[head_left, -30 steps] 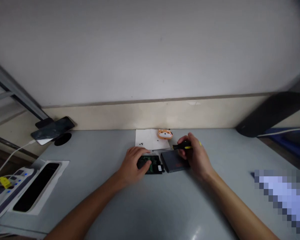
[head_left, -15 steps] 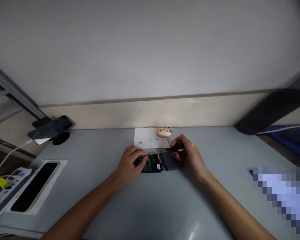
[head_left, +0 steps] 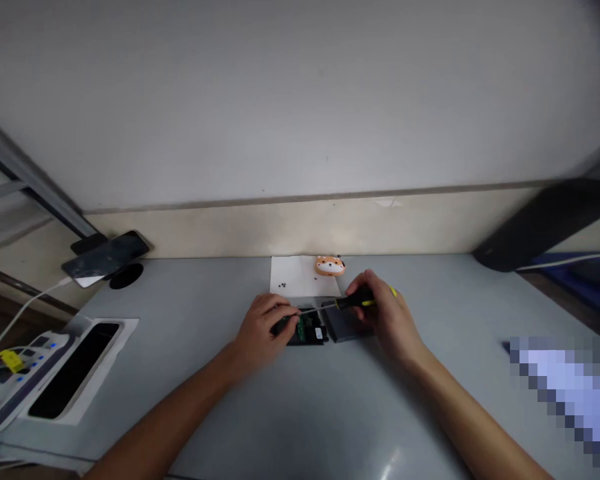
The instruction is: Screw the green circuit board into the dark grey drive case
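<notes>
Left hand: fingers clasping board, flat on worktop. Right hand: fingers pinching screwdriver; tip, earlier back over case, now at board.

I saw the screwdriver as plastic in the handle, black with yellow and faintly glossy, and its shaft as thin bright metal. The circuit board looked green and matt. The case beside it was dark grey, smooth and satin; plastic or metal, I could not tell. The sheet behind was plain white paper. The table looked smooth and grey with a soft sheen, and the phone looked glossy.
</notes>
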`<state>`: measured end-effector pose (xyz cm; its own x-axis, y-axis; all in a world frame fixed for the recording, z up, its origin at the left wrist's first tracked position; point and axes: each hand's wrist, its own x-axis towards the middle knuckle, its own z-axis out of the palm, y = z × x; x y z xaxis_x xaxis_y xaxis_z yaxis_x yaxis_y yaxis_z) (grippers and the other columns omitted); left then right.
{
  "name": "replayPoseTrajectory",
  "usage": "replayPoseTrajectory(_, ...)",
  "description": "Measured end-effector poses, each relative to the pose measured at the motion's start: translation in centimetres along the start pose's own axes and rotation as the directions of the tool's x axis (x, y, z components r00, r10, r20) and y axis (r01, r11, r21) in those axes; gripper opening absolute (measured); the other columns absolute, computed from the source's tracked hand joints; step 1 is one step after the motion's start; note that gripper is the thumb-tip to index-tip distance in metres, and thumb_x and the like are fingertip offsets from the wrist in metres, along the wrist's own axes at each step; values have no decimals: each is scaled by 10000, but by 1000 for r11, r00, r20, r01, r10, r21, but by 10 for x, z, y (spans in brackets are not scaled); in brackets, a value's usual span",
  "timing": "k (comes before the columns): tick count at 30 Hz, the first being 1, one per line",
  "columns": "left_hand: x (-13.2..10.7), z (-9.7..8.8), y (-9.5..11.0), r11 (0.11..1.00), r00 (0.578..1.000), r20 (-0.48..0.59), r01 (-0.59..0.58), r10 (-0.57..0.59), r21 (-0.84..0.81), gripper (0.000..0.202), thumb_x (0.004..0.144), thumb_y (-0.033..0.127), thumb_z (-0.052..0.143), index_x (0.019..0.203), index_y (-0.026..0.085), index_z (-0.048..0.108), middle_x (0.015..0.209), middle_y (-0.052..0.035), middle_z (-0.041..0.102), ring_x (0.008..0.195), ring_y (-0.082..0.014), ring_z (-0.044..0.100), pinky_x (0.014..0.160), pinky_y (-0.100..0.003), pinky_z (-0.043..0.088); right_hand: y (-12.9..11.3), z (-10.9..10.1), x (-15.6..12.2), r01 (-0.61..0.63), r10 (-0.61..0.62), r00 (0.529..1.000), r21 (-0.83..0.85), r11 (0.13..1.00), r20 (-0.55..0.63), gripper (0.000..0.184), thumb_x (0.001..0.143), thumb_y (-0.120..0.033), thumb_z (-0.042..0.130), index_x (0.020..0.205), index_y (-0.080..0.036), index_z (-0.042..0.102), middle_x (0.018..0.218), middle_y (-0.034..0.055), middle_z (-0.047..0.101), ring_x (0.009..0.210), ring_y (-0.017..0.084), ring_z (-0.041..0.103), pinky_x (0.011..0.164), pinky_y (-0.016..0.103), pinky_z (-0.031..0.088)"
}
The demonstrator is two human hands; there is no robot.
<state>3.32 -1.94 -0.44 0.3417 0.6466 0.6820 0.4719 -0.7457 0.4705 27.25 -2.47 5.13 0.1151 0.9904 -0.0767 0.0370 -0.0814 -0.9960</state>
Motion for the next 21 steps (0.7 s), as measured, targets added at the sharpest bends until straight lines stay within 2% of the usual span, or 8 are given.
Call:
replayPoseTrajectory(4,1,-2,3,1000,1000,14,-9,9,0,126,967,173,605,1005,240,704,946,-26,696,887,-164,652,855,-362,520,-1,-1,-1,26,-26,1000,4,1000,9,470,942,-625,450,778,-222,627,524,-15,476,509,153,447,490,257,336)
replayPoseTrajectory(9,1,-3,4,1000,1000,17,-24,24,-6,129,959,159,608,1010,238,696,940,-27,697,882,-168,651,849,-362,516,-2,-2,-1,0,0,1000,5,1000,-7,467,935,-628,458,777,-221,626,508,-18,458,501,152,445,477,252,339)
replayPoseTrajectory(13,1,-3,3,999,999,20,-41,41,2,124,953,160,611,991,238,700,924,-25,700,851,-168,649,827,-357,516,-3,0,-2,25,-25,1000,-12,1000,9,472,944,-627,457,790,-212,622,555,-11,468,510,148,448,474,248,356)
replayPoseTrajectory(17,1,-3,3,997,997,5,-72,72,5,125,944,152,632,997,233,711,913,-25,699,838,-163,650,829,-352,516,-2,4,-4,132,-134,989,-37,991,-62,429,904,-637,564,839,-216,614,703,-7,526,549,135,487,475,235,400)
replayPoseTrajectory(21,0,-1,1,994,994,-10,-107,107,-7,136,921,126,660,1003,222,711,908,-25,695,829,-158,652,830,-353,509,-1,10,-9,319,-325,936,-69,945,-132,389,895,-609,626,859,-222,616,707,-16,532,575,133,511,520,244,448)
